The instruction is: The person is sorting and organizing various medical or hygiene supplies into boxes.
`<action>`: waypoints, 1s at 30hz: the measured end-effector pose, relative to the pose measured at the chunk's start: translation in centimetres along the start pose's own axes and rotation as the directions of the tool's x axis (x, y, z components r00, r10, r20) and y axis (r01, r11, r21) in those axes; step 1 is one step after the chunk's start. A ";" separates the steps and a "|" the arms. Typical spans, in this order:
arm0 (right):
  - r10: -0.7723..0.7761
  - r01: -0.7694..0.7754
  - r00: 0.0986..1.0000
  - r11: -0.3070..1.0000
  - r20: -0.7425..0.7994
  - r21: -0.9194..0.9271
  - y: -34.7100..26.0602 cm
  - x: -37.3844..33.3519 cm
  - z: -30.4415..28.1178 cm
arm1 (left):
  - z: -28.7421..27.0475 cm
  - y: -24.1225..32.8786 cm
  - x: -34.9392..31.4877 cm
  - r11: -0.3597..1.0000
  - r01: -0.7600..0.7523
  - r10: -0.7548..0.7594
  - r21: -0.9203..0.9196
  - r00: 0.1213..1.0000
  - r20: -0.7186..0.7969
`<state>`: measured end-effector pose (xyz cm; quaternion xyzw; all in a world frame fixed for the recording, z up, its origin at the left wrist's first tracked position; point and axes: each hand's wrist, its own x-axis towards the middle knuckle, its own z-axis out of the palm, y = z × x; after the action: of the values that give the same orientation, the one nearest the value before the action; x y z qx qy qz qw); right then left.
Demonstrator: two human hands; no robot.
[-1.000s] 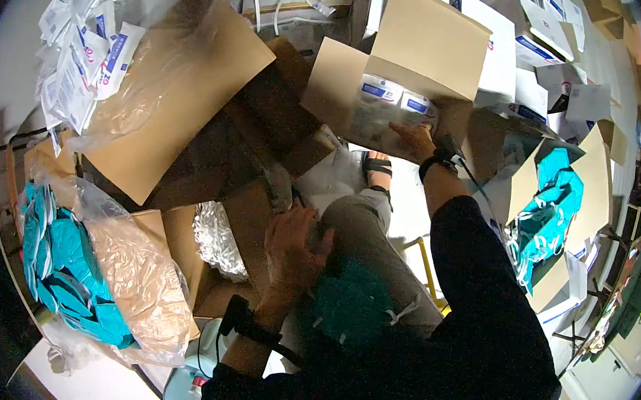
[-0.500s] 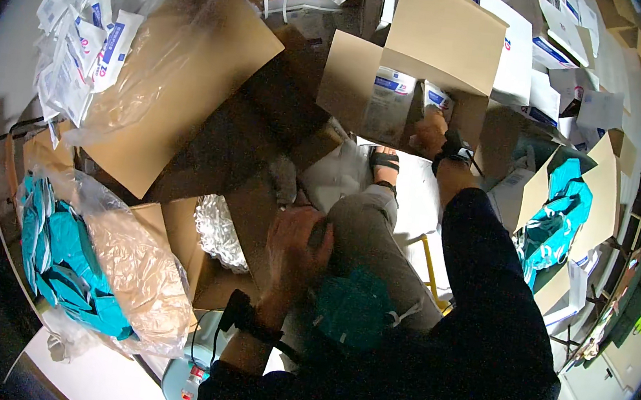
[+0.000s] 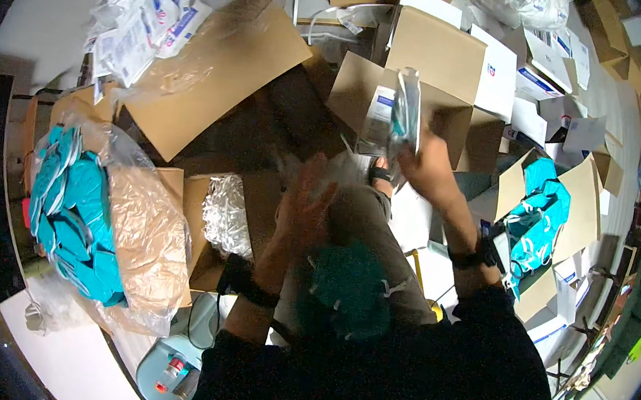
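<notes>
My right hand (image 3: 428, 169) grips a flat, shiny clear packet (image 3: 406, 107) with something teal inside, held upright in front of an open cardboard box (image 3: 437, 47). Inside that box stands a white and blue packet (image 3: 382, 106). Over my lap, my left hand (image 3: 309, 195) is raised with its fingers stretched out, blurred by motion, and nothing shows in it. A dim teal bundle with white ties (image 3: 350, 290) lies on my lap. Left of my left hand, an open carton holds a heap of shiny white strips (image 3: 228, 213).
Teal folded pieces (image 3: 82, 212) fill a plastic-lined carton at left. White printed sachets (image 3: 151, 23) pile on plastic at upper left. More teal pieces (image 3: 539, 225) lie in a box at right. White boxes (image 3: 542, 63) crowd the upper right. A blue bin (image 3: 159, 363) stands at lower left.
My right hand has come out of the cardboard box and toward me with a packet in it. My left hand has risen from my knee with its fingers stretched. The whole view has shifted slightly.
</notes>
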<state>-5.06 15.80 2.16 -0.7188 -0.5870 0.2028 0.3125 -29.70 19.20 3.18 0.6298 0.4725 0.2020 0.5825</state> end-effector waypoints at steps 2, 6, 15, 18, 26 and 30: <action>-0.075 0.075 0.997 0.996 0.001 0.040 -3.3 -1.8 -0.2 | 0.3 2.2 0.1 0.965 -0.188 0.189 -0.180 0.982 -0.014; 0.006 -0.002 0.945 1.000 0.328 -0.015 -8.3 -6.8 1.7 | 1.9 7.9 -1.7 0.943 -0.321 0.323 -0.091 0.946 0.004; -0.133 0.182 0.969 0.954 -0.210 0.238 -16.6 -10.4 -5.8 | -4.5 7.4 -9.4 0.864 -0.450 0.395 0.225 0.884 0.251; -0.249 0.274 0.961 0.909 -0.119 0.314 -15.9 -11.2 -4.3 | -3.6 6.1 -11.3 0.864 -0.425 0.327 0.269 0.881 0.341; -0.115 0.062 0.991 0.855 0.072 0.514 -15.5 -15.9 -1.4 | -1.4 2.7 -14.1 0.824 -0.536 0.508 0.186 0.843 0.179; -0.205 0.171 0.978 0.883 0.033 0.438 -15.1 -16.5 -1.4 | -1.2 2.4 -14.4 0.856 -0.402 0.301 0.324 0.898 0.319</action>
<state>-18.72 1.25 12.31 -0.5627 -0.6058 0.3247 0.4593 -36.61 8.17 9.97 0.8278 0.2988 0.1266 0.4576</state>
